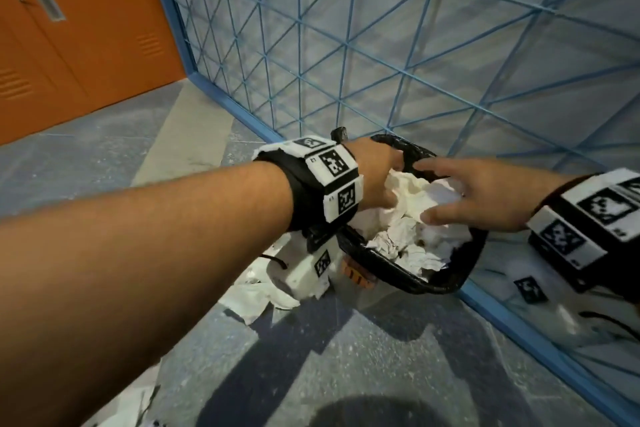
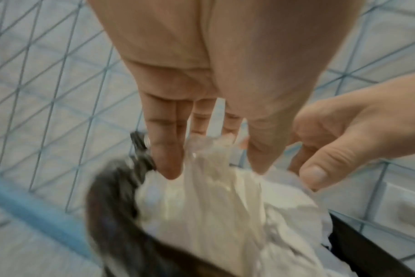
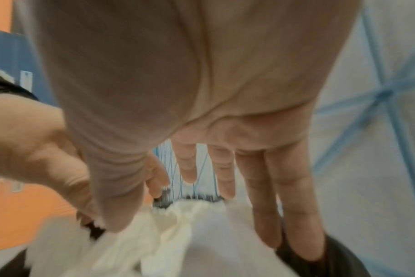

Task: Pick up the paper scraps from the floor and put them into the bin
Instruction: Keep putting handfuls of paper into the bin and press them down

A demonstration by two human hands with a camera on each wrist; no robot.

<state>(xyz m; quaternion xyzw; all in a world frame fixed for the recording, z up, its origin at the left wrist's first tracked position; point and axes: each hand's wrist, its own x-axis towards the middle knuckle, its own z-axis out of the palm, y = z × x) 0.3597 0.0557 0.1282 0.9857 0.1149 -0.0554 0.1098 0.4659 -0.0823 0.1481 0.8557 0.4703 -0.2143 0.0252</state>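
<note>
Fingers (image 2: 168, 150) of left hand (image 1: 375, 177) straight and spread, tips down in crumpled white paper scraps (image 1: 412, 218), gripping nothing. Right hand (image 1: 464, 196) likewise splayed flat over the same heap, fingers relaxed, holding nothing. Scraps piled high in black bin (image 1: 429, 284), standing against blue mesh panel (image 1: 381, 45). More paper (image 1: 256, 295) loose on grey floor (image 1: 346, 357) beside the bin, under the left wrist. Orange lockers (image 1: 69, 45) at far left.
</note>
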